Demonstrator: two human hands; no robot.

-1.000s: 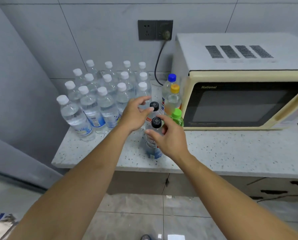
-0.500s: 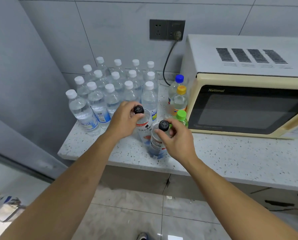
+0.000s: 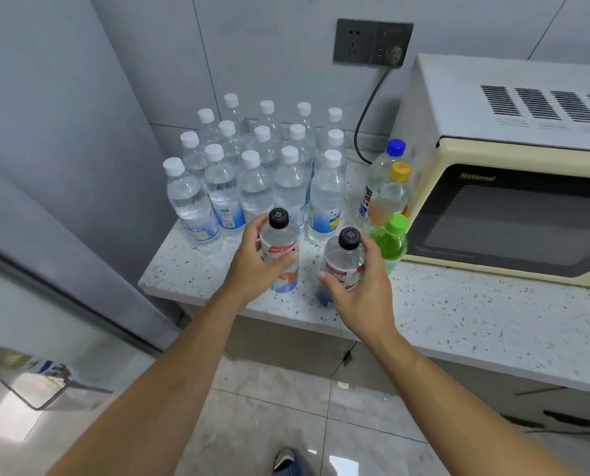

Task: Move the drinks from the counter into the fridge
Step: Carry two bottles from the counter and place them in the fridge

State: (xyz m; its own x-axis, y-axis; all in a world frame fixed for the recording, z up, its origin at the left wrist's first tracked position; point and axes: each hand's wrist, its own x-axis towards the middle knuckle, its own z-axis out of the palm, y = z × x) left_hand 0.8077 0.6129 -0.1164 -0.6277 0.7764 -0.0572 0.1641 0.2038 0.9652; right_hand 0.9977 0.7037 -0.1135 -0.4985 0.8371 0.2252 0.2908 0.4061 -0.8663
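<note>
Black-capped bottles, two, upright near worktop (image 3: 458, 304) front edge. Left hand (image 3: 252, 269) wraps left bottle (image 3: 281, 255); right hand (image 3: 359, 286) wraps right bottle (image 3: 343, 262). Long axes vertical; lift straight up.

Water bottles (image 3: 256, 173) stand left of the microwave (image 3: 513, 187), seemingly apart.

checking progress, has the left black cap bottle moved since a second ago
Yes. The left black-capped bottle in the left hand came toward the counter edge, away from the water bottles.
</note>
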